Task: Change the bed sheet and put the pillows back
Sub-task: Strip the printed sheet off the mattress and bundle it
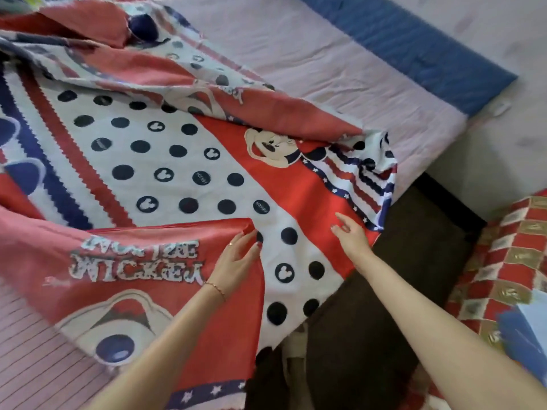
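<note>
Nearest, at the bed's near edge: left hand (236,255), ring and thin bracelet on it, fingers curled around a folded-over flap of the red, white and navy cartoon-print cotton bed sheet (165,173), thumb under the fold and fingertips at its corner. Just beside, right hand (350,232), fingers straight and relaxed, palm down on the sheet's red band, gripping nothing.

Sheet itself on the mattress but far from laid (judged as the new one going on, not the old one coming off): spotted white panel flat in the middle, near-left portion doubled back on itself, far portion heaped in loose folds toward the far left corner, right corner bunched and spilling over the right edge above the dark brown floor (370,306).

Beyond the folds, pale pink striped mattress cover (310,54) bare along the far edge and right side, bare again at the near left corner. Blue padded headboard strip (414,45) against the wall past that.

Off the bed to the right, red and gold chequered cloth (503,261), what it covers not clear.

Left to do, by this reading: unfold, spread to all four corners, tuck. No pillows in view, so none back yet.
</note>
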